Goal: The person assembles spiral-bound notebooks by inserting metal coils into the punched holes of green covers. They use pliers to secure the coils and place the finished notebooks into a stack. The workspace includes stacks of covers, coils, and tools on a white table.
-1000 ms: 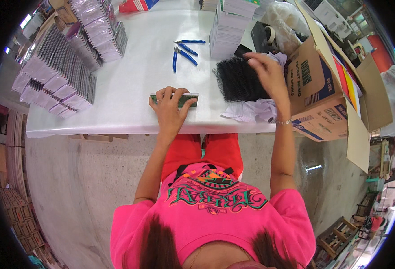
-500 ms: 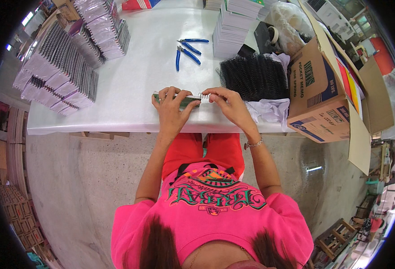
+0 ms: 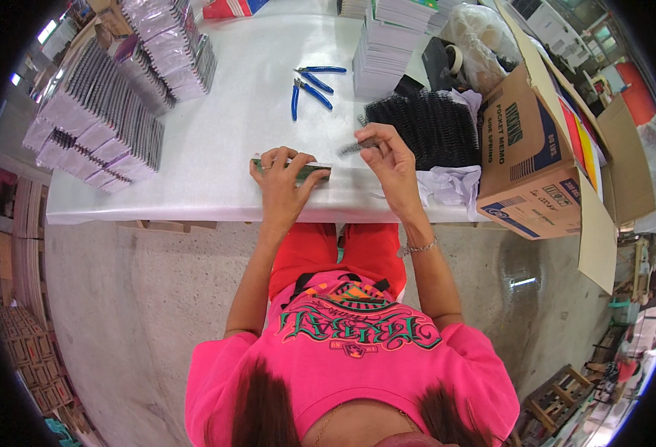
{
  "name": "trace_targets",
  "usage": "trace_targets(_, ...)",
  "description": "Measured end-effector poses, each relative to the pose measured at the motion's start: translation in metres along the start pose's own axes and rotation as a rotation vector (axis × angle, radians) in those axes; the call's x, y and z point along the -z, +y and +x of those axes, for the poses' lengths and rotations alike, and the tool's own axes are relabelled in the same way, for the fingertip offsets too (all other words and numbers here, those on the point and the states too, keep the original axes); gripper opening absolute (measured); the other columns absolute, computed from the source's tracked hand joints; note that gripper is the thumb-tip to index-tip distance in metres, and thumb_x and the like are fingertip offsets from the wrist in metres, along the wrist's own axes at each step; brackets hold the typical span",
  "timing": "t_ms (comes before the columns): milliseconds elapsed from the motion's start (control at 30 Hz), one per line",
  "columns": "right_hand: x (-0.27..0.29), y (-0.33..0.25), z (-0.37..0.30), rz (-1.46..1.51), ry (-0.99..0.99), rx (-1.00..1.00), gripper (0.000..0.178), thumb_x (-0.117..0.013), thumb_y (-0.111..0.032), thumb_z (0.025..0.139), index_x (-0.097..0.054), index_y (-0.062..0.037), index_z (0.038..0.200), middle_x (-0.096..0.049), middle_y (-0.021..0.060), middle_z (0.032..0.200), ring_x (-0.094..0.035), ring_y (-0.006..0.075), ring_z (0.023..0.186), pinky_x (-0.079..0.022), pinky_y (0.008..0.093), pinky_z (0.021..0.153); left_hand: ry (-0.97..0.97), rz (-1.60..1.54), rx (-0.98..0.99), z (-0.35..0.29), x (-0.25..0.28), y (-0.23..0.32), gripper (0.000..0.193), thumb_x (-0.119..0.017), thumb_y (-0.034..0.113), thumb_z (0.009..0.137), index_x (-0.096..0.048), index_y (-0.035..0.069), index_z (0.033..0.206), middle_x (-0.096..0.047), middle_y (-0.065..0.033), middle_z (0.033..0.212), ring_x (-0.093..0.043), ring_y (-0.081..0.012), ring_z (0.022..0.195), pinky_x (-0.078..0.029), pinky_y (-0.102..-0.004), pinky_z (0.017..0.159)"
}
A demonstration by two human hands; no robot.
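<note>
We are gripping a green pad [image 3: 323, 170] with our left hand [image 3: 280, 176], and the fingers are curling over its far side while the thumb is pressing its near side. The pad is sitting near the front edge of the table [image 3: 216, 160]. With our right hand [image 3: 389, 160] we are pinching a dark coil [image 3: 351, 148] between thumb and fingers; it is looking blurred, and its free end is pointing left, just beside the pad's right end with a small gap showing. A bracelet [image 3: 417, 248] is circling our right wrist. Just beyond the right hand, a black pile of coils [image 3: 421, 130] is lying beside crumpled paper [image 3: 451, 186], and a carton [image 3: 525, 153] is standing open to their right. Two blue pliers [image 3: 295, 101] are lying beyond the pad, well apart from both hands. Wrapped notebooks [image 3: 108, 108] are standing stacked on the left.
</note>
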State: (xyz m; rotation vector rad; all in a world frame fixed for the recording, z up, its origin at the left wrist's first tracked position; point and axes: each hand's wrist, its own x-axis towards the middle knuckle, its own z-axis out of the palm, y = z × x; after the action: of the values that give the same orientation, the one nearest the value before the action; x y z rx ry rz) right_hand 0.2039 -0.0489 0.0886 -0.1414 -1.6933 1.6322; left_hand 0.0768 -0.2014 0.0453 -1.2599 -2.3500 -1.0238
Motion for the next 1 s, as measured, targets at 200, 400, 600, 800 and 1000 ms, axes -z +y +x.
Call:
trace_targets(200, 0.002, 0.031, -0.013, -0.13, 0.01, -0.171, 0.014, -0.062, 0.001, 0.092, -0.06, -0.0032, 0.105, -0.064, 0.0024, 0.104, -0.059, 0.0115, 0.098, -0.044, 0.024, 0.09, 0.059, 0.038, 0.069, 0.003, 0.021, -0.025, 0.028, -0.079, 0.039, 0.077, -0.072, 0.018, 0.094, -0.058, 0.0013, 0.098, -0.048, -0.0236, 0.11, -0.024, -0.0576, 0.102)
trace_targets(400, -0.002, 0.049, -0.028, -0.947, -0.089, 0.154, 0.022, -0.068, -0.005, 0.083, -0.063, -0.0044, 0.105, -0.063, 0.0118, 0.108, -0.059, 0.0287, 0.1, -0.043, 0.0359, 0.093, 0.065, 0.094, 0.1, 0.0, 0.044, -0.043, 0.028, -0.079, 0.038, 0.078, -0.072, 0.017, 0.095, -0.059, 0.0002, 0.098, -0.048, -0.0245, 0.108, -0.024, -0.0565, 0.101)
trace_targets(600, -0.048, 0.061, -0.004, -0.896, -0.222, 0.159, 0.039, -0.069, -0.009, 0.082, -0.062, -0.0087, 0.12, -0.06, 0.0159, 0.109, -0.056, 0.0351, 0.108, -0.043, 0.0433, 0.094, 0.045, 0.073, 0.1, -0.003, 0.048, -0.043, 0.028, -0.08, 0.037, 0.077, -0.072, 0.016, 0.095, -0.059, -0.0005, 0.097, -0.049, -0.0244, 0.106, -0.026, -0.0534, 0.099)
trace_targets(800, -0.043, 0.062, 0.001, -0.577, -0.2, -0.094, 0.03, -0.065, -0.003, 0.087, -0.066, -0.0059, 0.116, -0.059, 0.0152, 0.097, -0.06, 0.0304, 0.089, -0.048, 0.0367, 0.078, 0.04, 0.048, 0.037, -0.004, 0.038, -0.038, 0.03, -0.08, 0.038, 0.075, -0.072, 0.015, 0.094, -0.059, -0.0009, 0.096, -0.049, -0.0239, 0.105, -0.028, -0.0495, 0.097)
trace_targets(1000, -0.037, 0.017, -0.003, -0.593, -0.194, -0.01, 0.019, -0.064, -0.007, 0.09, -0.07, -0.0058, 0.108, -0.06, 0.0135, 0.094, -0.058, 0.0277, 0.084, -0.047, 0.0366, 0.075, 0.0, -0.014, 0.05, -0.004, 0.034, -0.025, 0.03, -0.078, 0.04, 0.078, -0.072, 0.016, 0.095, -0.059, -0.001, 0.098, -0.05, -0.024, 0.106, -0.025, -0.0564, 0.1)
